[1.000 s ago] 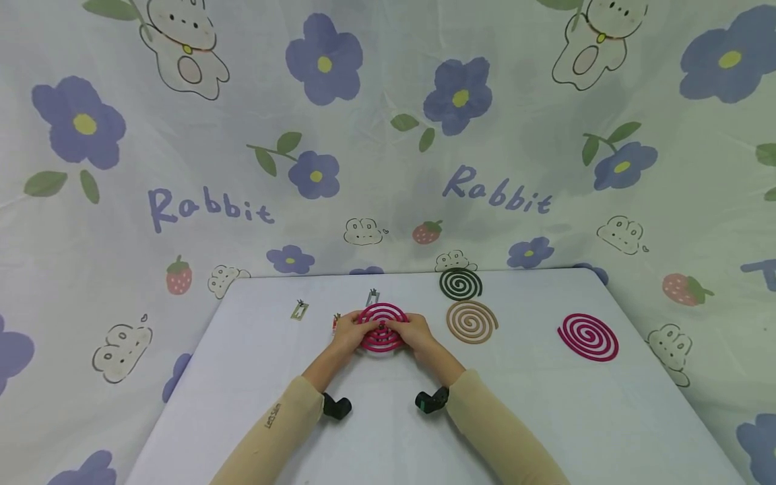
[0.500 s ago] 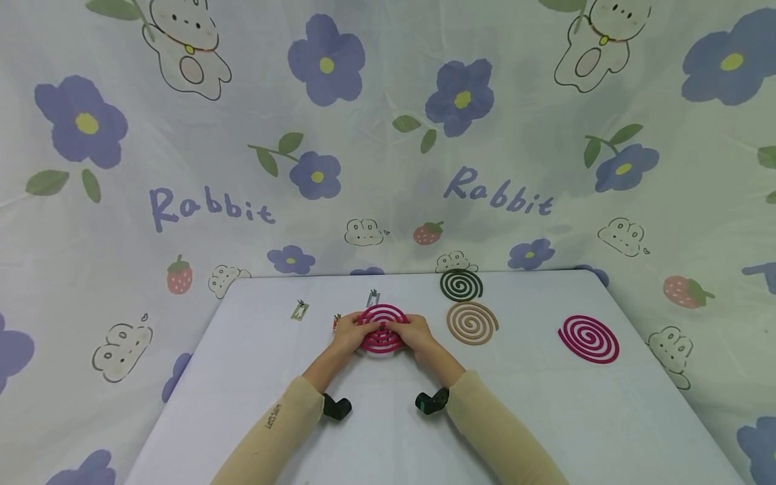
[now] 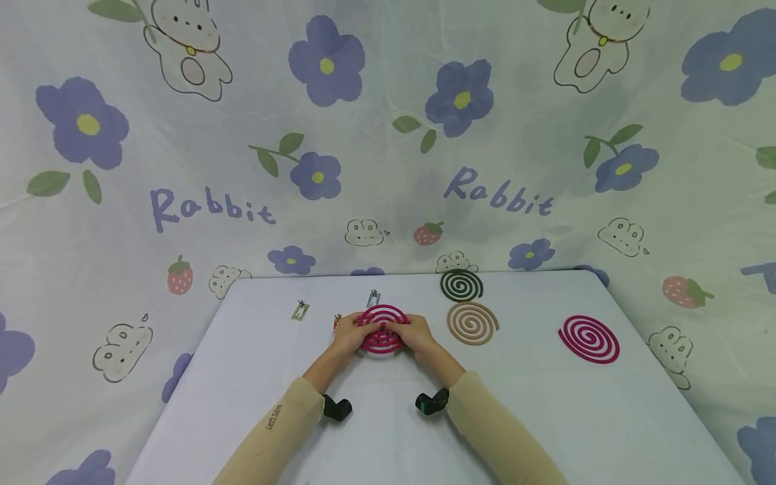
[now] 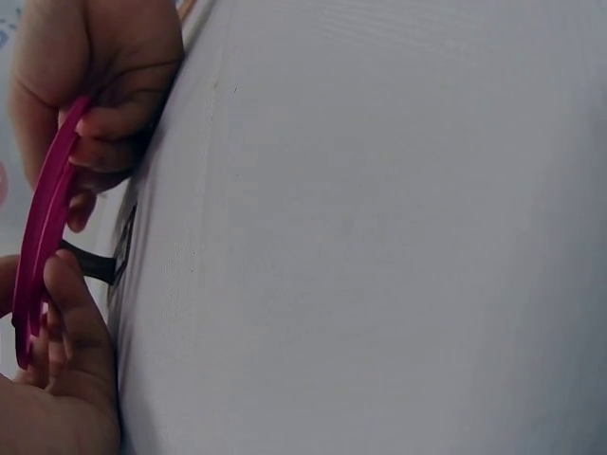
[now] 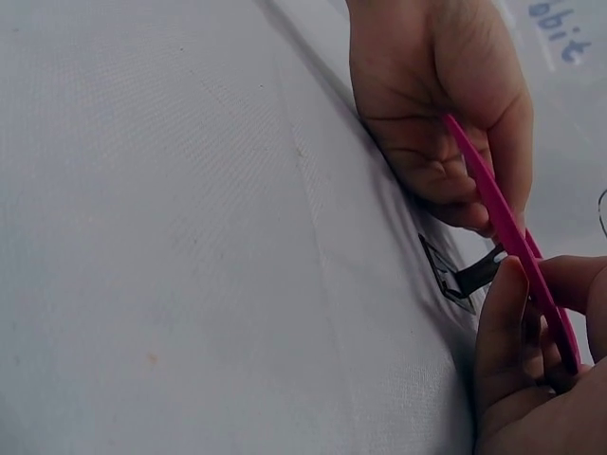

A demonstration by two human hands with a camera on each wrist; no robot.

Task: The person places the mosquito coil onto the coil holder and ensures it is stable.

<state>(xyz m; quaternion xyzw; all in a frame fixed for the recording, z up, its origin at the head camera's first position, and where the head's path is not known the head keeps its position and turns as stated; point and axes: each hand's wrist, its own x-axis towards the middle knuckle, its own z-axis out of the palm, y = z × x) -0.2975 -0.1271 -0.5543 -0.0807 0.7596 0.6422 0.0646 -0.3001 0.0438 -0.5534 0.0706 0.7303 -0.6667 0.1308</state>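
Observation:
My left hand (image 3: pixel 349 331) and my right hand (image 3: pixel 417 331) pinch a pink mosquito coil (image 3: pixel 384 350) from both sides, thumbs meeting near its centre on top, fingers beneath. In the left wrist view the coil (image 4: pixel 45 223) shows edge-on, bowed slightly, above the white table. Under it stands a dark metal coil stand (image 5: pixel 450 280), its flat base low by the cloth and its upright arm reaching the coil's middle. Just past my left hand lies a small red-and-gold stand (image 3: pixel 337 325), partly hidden by the fingers.
A gold stand (image 3: pixel 300 310) and a silver stand (image 3: pixel 373 298) lie toward the back. To the right are a dark green coil (image 3: pixel 461 285), a tan coil (image 3: pixel 471 323) and another pink coil (image 3: pixel 589 338). A printed curtain (image 3: pixel 388 148) hangs behind the table (image 3: pixel 388 431).
Both hands keep their place on the pink coil, with only tiny shifts of the thumbs near its centre. The view tilts very slightly; the other coils and stands stay put.

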